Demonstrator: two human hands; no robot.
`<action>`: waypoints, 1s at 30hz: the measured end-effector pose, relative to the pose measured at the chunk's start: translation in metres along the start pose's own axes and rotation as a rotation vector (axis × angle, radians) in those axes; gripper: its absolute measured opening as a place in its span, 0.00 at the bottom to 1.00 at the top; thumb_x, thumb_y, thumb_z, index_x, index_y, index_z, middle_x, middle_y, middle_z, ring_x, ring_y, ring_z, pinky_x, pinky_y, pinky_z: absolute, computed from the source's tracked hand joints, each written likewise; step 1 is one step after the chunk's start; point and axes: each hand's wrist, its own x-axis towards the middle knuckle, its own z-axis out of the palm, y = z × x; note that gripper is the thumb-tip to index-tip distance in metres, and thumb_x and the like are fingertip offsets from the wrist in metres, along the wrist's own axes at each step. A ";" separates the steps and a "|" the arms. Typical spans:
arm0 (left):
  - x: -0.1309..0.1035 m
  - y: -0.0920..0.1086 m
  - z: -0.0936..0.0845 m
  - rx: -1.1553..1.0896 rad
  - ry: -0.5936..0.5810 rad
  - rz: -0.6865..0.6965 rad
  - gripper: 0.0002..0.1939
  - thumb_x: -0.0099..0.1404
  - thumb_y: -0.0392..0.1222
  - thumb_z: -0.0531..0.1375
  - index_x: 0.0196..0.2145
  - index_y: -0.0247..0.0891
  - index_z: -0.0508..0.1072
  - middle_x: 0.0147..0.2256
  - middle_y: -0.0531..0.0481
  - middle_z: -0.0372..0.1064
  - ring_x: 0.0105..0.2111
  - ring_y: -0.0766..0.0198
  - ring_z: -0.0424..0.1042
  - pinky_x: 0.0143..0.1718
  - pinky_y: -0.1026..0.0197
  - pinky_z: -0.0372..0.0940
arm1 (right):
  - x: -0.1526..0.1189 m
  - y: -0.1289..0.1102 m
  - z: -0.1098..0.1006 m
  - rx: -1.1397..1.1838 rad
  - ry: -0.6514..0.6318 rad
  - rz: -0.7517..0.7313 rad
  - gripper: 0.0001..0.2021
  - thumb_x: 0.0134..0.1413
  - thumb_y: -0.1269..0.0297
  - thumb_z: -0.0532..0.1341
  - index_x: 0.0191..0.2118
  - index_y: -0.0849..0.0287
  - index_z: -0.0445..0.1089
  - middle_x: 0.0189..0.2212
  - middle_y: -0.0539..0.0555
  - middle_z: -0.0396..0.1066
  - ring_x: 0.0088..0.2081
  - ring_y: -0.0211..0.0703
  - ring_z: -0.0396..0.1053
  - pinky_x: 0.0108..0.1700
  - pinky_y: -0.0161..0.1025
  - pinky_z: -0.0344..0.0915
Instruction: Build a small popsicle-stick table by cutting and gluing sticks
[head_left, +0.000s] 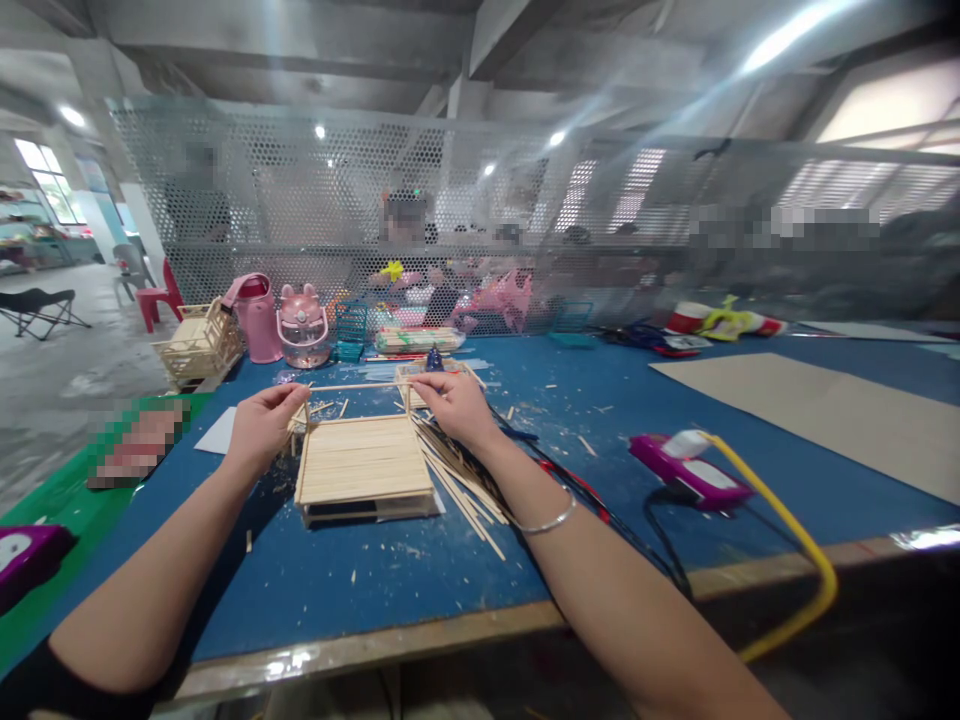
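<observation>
A small model made of pale wooden sticks (364, 460), with a flat slatted top, sits on the blue table. Two short posts rise at its far corners. Across them lies a thin stick (356, 387), held level at both ends. My left hand (266, 425) pinches its left end by the left post, fingers closed. Its right end is between the closed fingers of my right hand (454, 405), at the right post. Loose sticks (469, 495) lie fanned out to the right of the model, partly under my right forearm.
Behind stand another stick model (199, 345), a pink bottle holder (259, 320), a clear bottle (303, 330) and a bag of sticks (420, 340). A purple power strip (690, 470) with a yellow cord lies right, near cardboard (817, 410). A mesh screen (315, 200) rises behind.
</observation>
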 end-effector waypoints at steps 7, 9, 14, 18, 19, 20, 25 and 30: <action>0.000 -0.003 0.001 0.060 -0.006 0.026 0.20 0.46 0.53 0.61 0.31 0.32 0.76 0.27 0.47 0.73 0.29 0.62 0.68 0.31 0.62 0.62 | 0.000 0.001 0.000 -0.156 0.040 -0.128 0.08 0.51 0.67 0.56 0.32 0.58 0.74 0.31 0.53 0.75 0.34 0.41 0.71 0.38 0.36 0.61; -0.001 -0.004 -0.002 0.110 0.035 0.140 0.21 0.50 0.53 0.59 0.35 0.33 0.74 0.32 0.45 0.72 0.32 0.60 0.69 0.34 0.60 0.62 | 0.000 -0.001 -0.001 -0.203 0.089 -0.157 0.08 0.51 0.67 0.56 0.31 0.59 0.73 0.30 0.53 0.75 0.33 0.41 0.71 0.37 0.37 0.60; -0.016 0.022 -0.009 0.383 0.360 0.785 0.22 0.56 0.45 0.57 0.48 0.38 0.66 0.49 0.41 0.63 0.51 0.54 0.59 0.51 0.51 0.52 | -0.004 -0.022 -0.007 -0.273 0.169 -0.306 0.08 0.53 0.68 0.55 0.32 0.59 0.71 0.31 0.53 0.75 0.33 0.39 0.69 0.42 0.40 0.55; -0.039 0.054 0.006 0.662 0.060 1.064 0.13 0.59 0.42 0.55 0.43 0.42 0.69 0.42 0.48 0.70 0.46 0.55 0.64 0.54 0.43 0.44 | -0.011 -0.043 -0.006 -0.274 0.128 -0.418 0.08 0.54 0.68 0.53 0.33 0.58 0.70 0.31 0.51 0.75 0.34 0.37 0.69 0.45 0.41 0.52; -0.043 0.059 0.012 0.710 -0.029 1.081 0.12 0.60 0.41 0.53 0.41 0.42 0.70 0.39 0.49 0.71 0.42 0.57 0.67 0.53 0.43 0.47 | -0.013 -0.046 -0.004 -0.264 0.121 -0.425 0.08 0.55 0.68 0.53 0.33 0.58 0.70 0.31 0.51 0.74 0.35 0.37 0.69 0.45 0.41 0.52; -0.046 0.062 0.018 0.739 -0.104 1.082 0.11 0.61 0.41 0.52 0.40 0.41 0.70 0.36 0.49 0.72 0.37 0.60 0.69 0.50 0.47 0.52 | -0.014 -0.048 -0.002 -0.253 0.117 -0.425 0.09 0.55 0.68 0.53 0.33 0.58 0.70 0.31 0.51 0.74 0.35 0.37 0.69 0.45 0.41 0.52; -0.047 0.059 0.038 0.772 -0.173 1.009 0.13 0.63 0.42 0.49 0.35 0.37 0.72 0.30 0.46 0.72 0.28 0.63 0.69 0.28 0.63 0.61 | -0.013 -0.048 -0.005 -0.169 0.018 -0.335 0.09 0.55 0.66 0.52 0.33 0.59 0.69 0.32 0.51 0.74 0.34 0.37 0.68 0.43 0.40 0.54; -0.047 0.048 0.035 0.729 -0.082 0.986 0.13 0.63 0.43 0.49 0.32 0.37 0.73 0.28 0.48 0.72 0.28 0.65 0.69 0.27 0.65 0.59 | -0.003 -0.036 -0.047 -0.214 -0.306 0.067 0.09 0.52 0.65 0.53 0.34 0.60 0.68 0.29 0.53 0.72 0.29 0.37 0.65 0.30 0.34 0.57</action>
